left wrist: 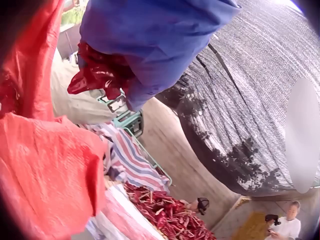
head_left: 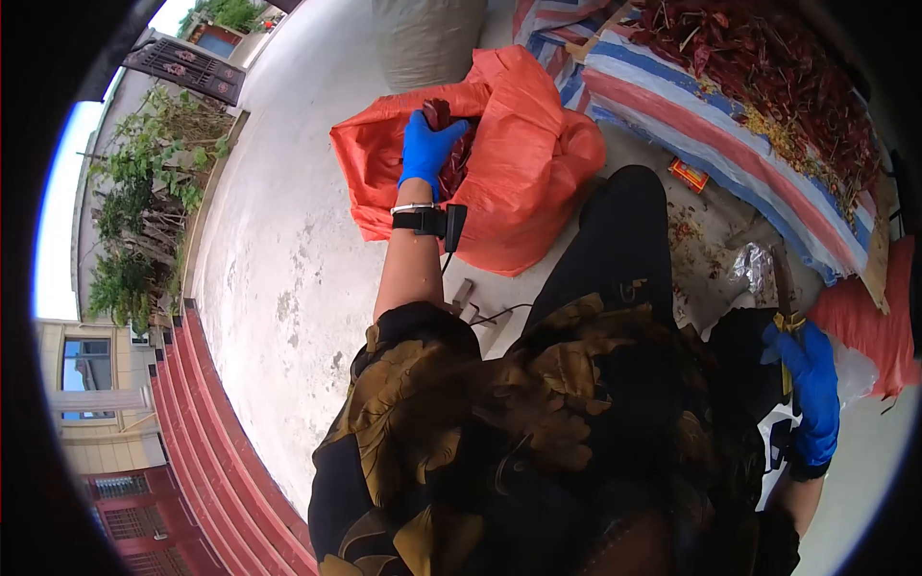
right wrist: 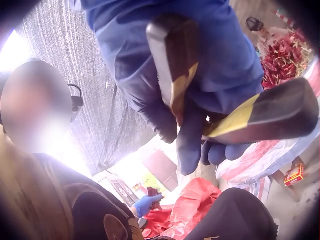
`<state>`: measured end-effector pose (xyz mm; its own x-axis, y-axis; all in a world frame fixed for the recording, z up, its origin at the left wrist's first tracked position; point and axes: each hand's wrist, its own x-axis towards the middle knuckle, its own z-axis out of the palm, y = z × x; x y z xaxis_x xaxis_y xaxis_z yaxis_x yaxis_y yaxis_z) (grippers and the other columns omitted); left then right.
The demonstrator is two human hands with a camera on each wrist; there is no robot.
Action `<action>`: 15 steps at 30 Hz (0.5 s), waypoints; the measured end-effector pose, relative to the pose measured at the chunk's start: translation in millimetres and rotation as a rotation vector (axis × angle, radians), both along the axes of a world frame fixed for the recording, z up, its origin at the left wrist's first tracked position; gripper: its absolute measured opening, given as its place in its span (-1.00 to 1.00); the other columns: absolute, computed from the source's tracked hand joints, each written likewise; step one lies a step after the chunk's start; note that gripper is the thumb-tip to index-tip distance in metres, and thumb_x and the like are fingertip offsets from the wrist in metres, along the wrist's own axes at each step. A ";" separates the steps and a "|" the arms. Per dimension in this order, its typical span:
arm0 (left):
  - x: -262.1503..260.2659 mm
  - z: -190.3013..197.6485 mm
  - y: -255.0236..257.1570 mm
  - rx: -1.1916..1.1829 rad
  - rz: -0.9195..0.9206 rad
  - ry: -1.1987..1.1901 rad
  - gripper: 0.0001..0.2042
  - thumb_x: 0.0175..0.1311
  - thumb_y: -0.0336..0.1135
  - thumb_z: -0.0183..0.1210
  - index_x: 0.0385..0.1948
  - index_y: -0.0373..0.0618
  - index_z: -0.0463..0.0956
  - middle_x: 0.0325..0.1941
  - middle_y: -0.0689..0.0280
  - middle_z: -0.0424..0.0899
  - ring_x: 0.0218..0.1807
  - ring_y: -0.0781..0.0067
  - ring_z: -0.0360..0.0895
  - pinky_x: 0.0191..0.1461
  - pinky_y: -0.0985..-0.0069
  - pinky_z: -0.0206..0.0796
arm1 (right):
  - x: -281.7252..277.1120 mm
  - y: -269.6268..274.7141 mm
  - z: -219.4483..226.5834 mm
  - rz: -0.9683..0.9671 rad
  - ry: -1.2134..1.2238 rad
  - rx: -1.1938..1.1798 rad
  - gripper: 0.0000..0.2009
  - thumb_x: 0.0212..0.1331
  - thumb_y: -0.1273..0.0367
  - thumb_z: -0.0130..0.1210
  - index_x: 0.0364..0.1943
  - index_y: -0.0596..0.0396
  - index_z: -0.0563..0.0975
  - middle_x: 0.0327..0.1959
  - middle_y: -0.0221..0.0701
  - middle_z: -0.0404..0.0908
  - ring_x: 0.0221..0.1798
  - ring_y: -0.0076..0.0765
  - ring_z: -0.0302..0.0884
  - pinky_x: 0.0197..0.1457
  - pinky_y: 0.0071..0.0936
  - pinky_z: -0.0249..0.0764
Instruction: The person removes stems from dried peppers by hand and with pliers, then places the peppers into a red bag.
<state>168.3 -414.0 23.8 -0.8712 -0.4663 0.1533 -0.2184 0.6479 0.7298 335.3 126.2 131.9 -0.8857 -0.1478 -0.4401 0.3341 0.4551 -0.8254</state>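
My left hand, in a blue glove, grips a bunch of dried red chilies over the mouth of an orange-red woven bag. In the left wrist view, shiny chilies stick out from under the gloved fingers. More dark red pods show inside the bag beside the hand. Low at the right side, my right hand, also blue-gloved, holds a two-handled tool with black-and-yellow handles. Its handles stand spread apart, with fingers between them. The tool's working end is hidden.
A heap of dried chilies lies on a striped sheet at the upper right. A pale full sack stands behind the bag. A small red-yellow packet lies on the ground. Red steps run along the left.
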 end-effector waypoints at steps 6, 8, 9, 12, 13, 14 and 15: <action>12.4 -1.6 -7.6 -0.198 0.136 -0.240 0.03 -0.53 0.15 0.42 0.05 -0.36 0.15 0.12 -0.11 0.28 0.19 -0.05 0.21 0.19 0.23 0.13 | -15.6 1.1 -9.0 -0.071 0.040 -0.042 -0.75 0.14 0.31 -0.02 -0.24 0.25 0.44 -0.43 -0.36 0.50 -0.37 -0.49 0.44 -0.26 -0.58 0.30; 9.7 5.2 13.0 -0.373 0.103 -0.131 -0.07 -0.44 0.15 0.38 0.00 -0.35 0.23 0.05 -0.09 0.34 0.11 -0.05 0.29 0.12 0.22 0.19 | -21.8 5.4 -13.5 -0.064 0.052 -0.025 -0.76 0.14 0.30 -0.02 -0.26 0.23 0.45 -0.46 -0.38 0.50 -0.38 -0.51 0.44 -0.27 -0.59 0.30; 7.3 12.9 23.0 -0.297 0.048 -0.178 -0.17 -0.36 0.12 0.35 -0.04 -0.29 0.28 0.05 -0.07 0.36 0.09 -0.04 0.31 0.08 0.22 0.21 | -22.7 9.4 -16.2 -0.074 0.080 -0.058 -0.76 0.14 0.29 -0.02 -0.27 0.22 0.45 -0.48 -0.39 0.49 -0.39 -0.52 0.43 -0.28 -0.59 0.29; -11.7 34.7 50.3 -0.103 -0.126 -0.185 -0.39 -0.19 0.03 0.29 -0.11 -0.17 0.38 0.05 -0.01 0.40 0.05 -0.01 0.35 0.01 0.23 0.26 | -28.6 17.7 -17.4 -0.108 0.105 -0.064 -0.75 0.15 0.27 -0.03 -0.28 0.20 0.46 -0.49 -0.40 0.49 -0.38 -0.54 0.43 -0.27 -0.60 0.29; -19.9 38.0 60.0 0.014 -0.241 -0.151 -0.51 -0.10 -0.02 0.25 -0.15 -0.10 0.43 0.05 0.03 0.41 0.03 0.02 0.37 -0.02 0.23 0.28 | -31.5 22.8 -19.3 -0.096 0.108 -0.056 -0.76 0.16 0.27 -0.04 -0.28 0.19 0.46 -0.48 -0.41 0.49 -0.38 -0.55 0.42 -0.26 -0.61 0.28; -24.5 45.9 76.5 0.111 -0.302 -0.112 -0.53 -0.06 -0.05 0.24 -0.12 -0.08 0.41 0.05 0.04 0.42 0.02 0.02 0.39 0.00 0.24 0.27 | -36.4 29.1 -22.2 -0.086 0.113 -0.048 -0.76 0.16 0.27 -0.04 -0.27 0.18 0.47 -0.48 -0.41 0.50 -0.38 -0.55 0.42 -0.25 -0.62 0.28; -29.6 45.9 79.9 0.113 -0.309 -0.110 -0.53 -0.06 -0.05 0.24 -0.12 -0.08 0.41 0.05 0.04 0.42 0.02 0.02 0.39 0.00 0.24 0.27 | -38.0 31.3 -21.3 -0.092 0.115 -0.045 -0.76 0.16 0.27 -0.04 -0.27 0.18 0.47 -0.48 -0.41 0.50 -0.38 -0.55 0.42 -0.25 -0.62 0.28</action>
